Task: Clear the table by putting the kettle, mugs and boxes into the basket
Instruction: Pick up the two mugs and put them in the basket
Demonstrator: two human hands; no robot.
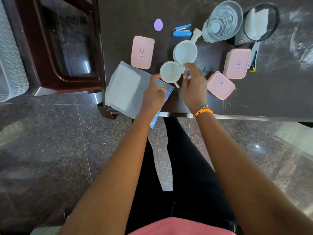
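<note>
dark brown tabletop [169, 14]: two white plastic mugs, the near one [170, 72] touching the far one [185, 51]. three pink rectangular lidded boxes: one left [142, 52], one right [238, 63], one nearer the table edge [220, 85]. clear glass kettle [222, 21] at the back, beside a black mesh basket [260, 22] holding white paper. blue stapler [182, 30]; lilac oval piece [158, 24]; pale plastic sleeve [126, 89] at the left corner. left hand [153, 94] curled, thumb at the near mug's rim; hold unclear. right hand [194, 83] loosely spread, fingertips at the far mug's rim.
</note>
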